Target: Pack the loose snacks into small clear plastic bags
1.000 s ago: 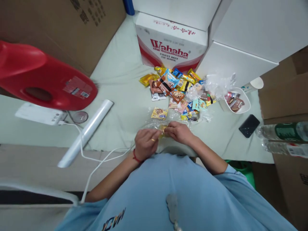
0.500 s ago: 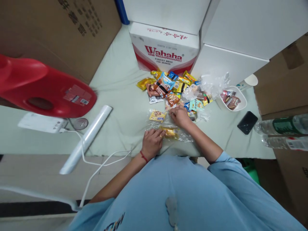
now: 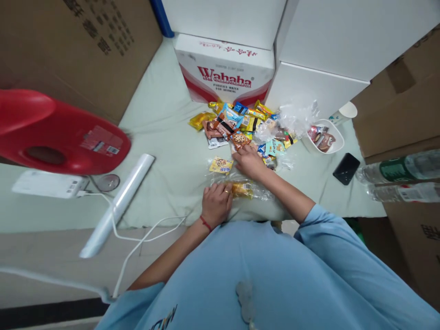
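My left hand (image 3: 216, 204) rests at the near edge of the table, its fingers closed on the left end of a clear plastic bag (image 3: 263, 191). Inside or under that film lies a yellow-gold snack packet (image 3: 242, 189); which of the two I cannot tell. Just beyond it is a small yellow cookie packet (image 3: 221, 165). My right hand (image 3: 249, 162) reaches to the near side of a heap of wrapped snacks, fingers apart and touching the packets. A brown cookie packet (image 3: 239, 139) lies right in front of its fingertips.
A white bowl (image 3: 338, 145) with wrapped snacks stands right of the heap, near a paper cup (image 3: 347, 111) and black phone (image 3: 346, 168). Bottles (image 3: 405, 168) lie far right. A Wahaha carton (image 3: 225, 75) stands behind. Left are a red jug (image 3: 79, 137), plastic roll (image 3: 118, 204) and power bank (image 3: 48, 184).
My right hand has shifted slightly left and away from me, and its fingers have spread toward the packets. My left hand stays on the bag. The whole view has turned a little.
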Tool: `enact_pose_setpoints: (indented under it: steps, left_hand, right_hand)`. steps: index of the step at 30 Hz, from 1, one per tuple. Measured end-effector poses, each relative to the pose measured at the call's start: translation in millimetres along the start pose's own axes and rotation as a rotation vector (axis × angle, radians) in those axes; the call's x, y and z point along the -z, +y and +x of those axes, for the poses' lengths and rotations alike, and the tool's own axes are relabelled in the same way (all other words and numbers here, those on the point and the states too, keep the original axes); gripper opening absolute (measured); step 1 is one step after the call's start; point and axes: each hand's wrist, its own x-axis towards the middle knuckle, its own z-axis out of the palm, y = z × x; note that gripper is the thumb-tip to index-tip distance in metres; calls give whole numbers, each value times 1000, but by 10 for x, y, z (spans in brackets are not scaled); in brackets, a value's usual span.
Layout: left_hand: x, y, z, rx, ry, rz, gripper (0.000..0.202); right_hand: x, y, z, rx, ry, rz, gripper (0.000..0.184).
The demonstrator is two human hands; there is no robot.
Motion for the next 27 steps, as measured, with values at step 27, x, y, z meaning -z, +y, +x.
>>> enact_pose_setpoints:
  steps: [27]
  left_hand:
    - [104, -337, -146, 528, 292, -314, 37]
  right_hand:
    - [-308, -476, -1135, 111, -124, 324, 28]
